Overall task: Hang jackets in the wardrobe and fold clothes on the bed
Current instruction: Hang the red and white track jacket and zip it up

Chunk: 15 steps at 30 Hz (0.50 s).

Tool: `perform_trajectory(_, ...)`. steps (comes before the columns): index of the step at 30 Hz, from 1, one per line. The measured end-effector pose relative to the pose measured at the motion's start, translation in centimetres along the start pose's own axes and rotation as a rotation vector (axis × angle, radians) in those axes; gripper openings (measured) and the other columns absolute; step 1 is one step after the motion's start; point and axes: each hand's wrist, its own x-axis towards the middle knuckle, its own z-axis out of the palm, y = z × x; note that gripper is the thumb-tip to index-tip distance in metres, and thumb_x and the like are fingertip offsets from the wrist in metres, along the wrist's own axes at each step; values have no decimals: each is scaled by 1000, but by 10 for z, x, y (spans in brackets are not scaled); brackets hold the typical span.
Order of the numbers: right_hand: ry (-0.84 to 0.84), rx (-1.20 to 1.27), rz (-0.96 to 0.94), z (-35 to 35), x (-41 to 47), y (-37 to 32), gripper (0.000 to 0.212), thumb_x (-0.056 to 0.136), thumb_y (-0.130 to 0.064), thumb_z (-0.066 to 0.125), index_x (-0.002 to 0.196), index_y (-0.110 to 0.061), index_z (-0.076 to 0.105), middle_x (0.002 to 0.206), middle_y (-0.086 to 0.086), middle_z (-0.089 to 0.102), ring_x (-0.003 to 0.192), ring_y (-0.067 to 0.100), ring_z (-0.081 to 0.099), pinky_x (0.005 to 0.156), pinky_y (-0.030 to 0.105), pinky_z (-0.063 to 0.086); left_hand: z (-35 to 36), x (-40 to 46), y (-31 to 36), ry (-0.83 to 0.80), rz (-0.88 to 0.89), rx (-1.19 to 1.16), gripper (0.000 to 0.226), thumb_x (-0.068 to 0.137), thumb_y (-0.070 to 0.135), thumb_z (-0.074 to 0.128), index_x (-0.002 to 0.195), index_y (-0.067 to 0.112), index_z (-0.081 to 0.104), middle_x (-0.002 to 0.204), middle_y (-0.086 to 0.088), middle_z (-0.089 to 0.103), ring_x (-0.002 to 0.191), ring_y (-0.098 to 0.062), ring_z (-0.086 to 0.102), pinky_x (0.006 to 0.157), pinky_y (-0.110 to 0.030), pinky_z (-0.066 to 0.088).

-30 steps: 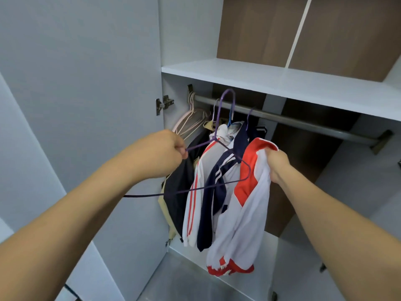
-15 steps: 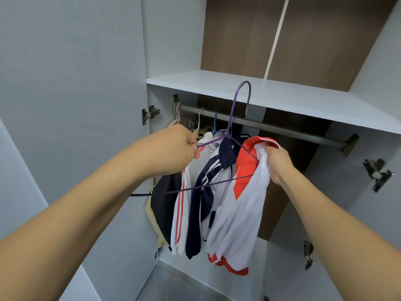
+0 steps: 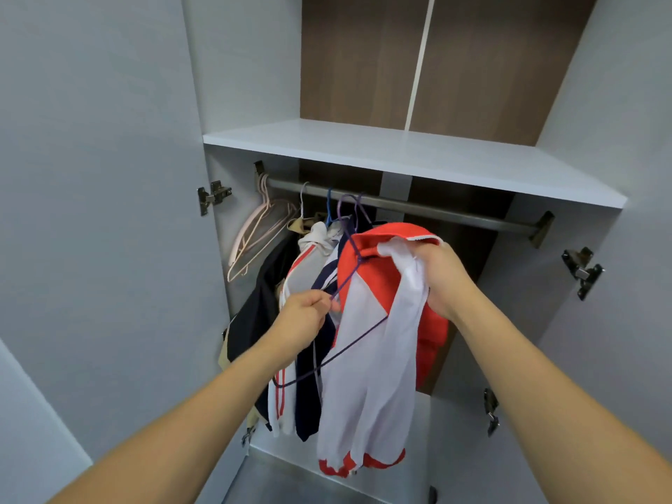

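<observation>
- Wardrobe [image 3: 418,154] is standing open with both doors swung wide; a white shelf is spanning it above a grey rail [image 3: 436,209] that is running from left to right.
- Hung jackets [image 3: 309,271] are crowding the left part of the rail, dark and white ones with red and navy stripes, while bare pink hangers [image 3: 254,231] are dangling at the far left.
- Red-and-white jacket [image 3: 374,358] is hanging in front of the others, not yet on the rail, with its collar bunched and gripped by the right hand [image 3: 443,281].
- Purple hanger [image 3: 338,354] is crossing the front of that jacket; the left hand [image 3: 305,318] is pinching one of its wires, and its hook seems to be pointing up near the rail.
- Judging by this, the hanging step is under way: the hanger's shoulders are probably needing to go inside the collar next, then the hook over free rail to the right.
</observation>
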Motion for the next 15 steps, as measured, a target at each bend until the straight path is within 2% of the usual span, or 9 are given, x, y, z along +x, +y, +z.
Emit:
perform_trajectory(2, -27, -120, -29, -7, -3, -1, 23, 77, -21, 71, 97, -9, 69, 94, 8, 72, 92, 25, 67, 88, 40, 52, 5, 1, -8, 16, 68, -79, 32, 102, 9, 40, 84, 1, 65, 45, 1, 32, 38, -9, 27, 43, -23, 23)
perform_trajectory(4, -44, -273, -212, -17, -4, -6, 35, 72, -30, 70, 104, -16, 69, 111, 4, 66, 104, 15, 62, 90, 26, 47, 5, 3, -9, 1, 148, -140, 30, 99, 7, 42, 76, 2, 61, 45, 1, 30, 39, -10, 26, 43, -22, 22)
perform_trajectory(7, -99, -785, -472, -33, 0, -8, 58, 77, -36, 69, 132, -30, 52, 141, -10, 38, 135, 4, 26, 112, 26, 18, 7, 8, -1, -55, 280, -145, 28, 97, 1, 43, 73, 1, 58, 45, 4, 31, 42, -9, 26, 43, -22, 21)
perform_trajectory(8, -135, -925, -523, -35, 4, -11, 54, 80, -32, 69, 131, -26, 54, 140, -6, 42, 136, 3, 23, 114, 28, 12, 10, 9, 3, -78, 314, -135, 27, 95, -1, 43, 73, -1, 57, 45, 6, 32, 41, -7, 27, 43, -20, 22)
perform_trajectory(9, -158, -995, -546, -36, 9, -13, 39, 80, -30, 66, 117, -20, 63, 129, -1, 56, 130, 3, 35, 115, 30, 16, 14, 11, 5, -103, 328, -134, 26, 95, -3, 43, 72, -1, 57, 44, 8, 33, 41, -6, 27, 43, -19, 22)
perform_trajectory(10, -161, -1033, -511, -35, 12, -16, 22, 78, -32, 62, 93, -17, 67, 106, 0, 68, 113, 11, 54, 109, 33, 32, 18, 12, 7, -132, 318, -148, 27, 94, -4, 42, 72, -1, 57, 43, 7, 33, 39, -6, 27, 42, -18, 22)
perform_trajectory(11, -157, -1041, -435, -36, 13, -19, 20, 74, -35, 58, 74, -16, 64, 81, -3, 69, 90, 18, 63, 90, 35, 47, 22, 13, 7, -171, 288, -177, 28, 95, -3, 41, 72, 1, 57, 42, 5, 33, 38, -8, 27, 41, -20, 23)
perform_trajectory(13, -121, -1012, -316, -42, 17, -19, 29, 65, -42, 53, 57, -14, 53, 56, -4, 59, 60, 20, 57, 57, 34, 43, 27, 15, 6, -265, 210, -250, 28, 96, 1, 39, 77, 4, 59, 47, -5, 41, 42, -16, 37, 45, -24, 30)
perform_trajectory(15, -79, -992, -337, -49, 21, -17, 30, 62, -44, 51, 53, -15, 50, 50, -3, 54, 52, 18, 51, 52, 34, 38, 29, 22, 6, -329, 71, -296, 22, 95, 5, 42, 88, 11, 61, 69, -9, 57, 65, -22, 55, 58, -28, 42)
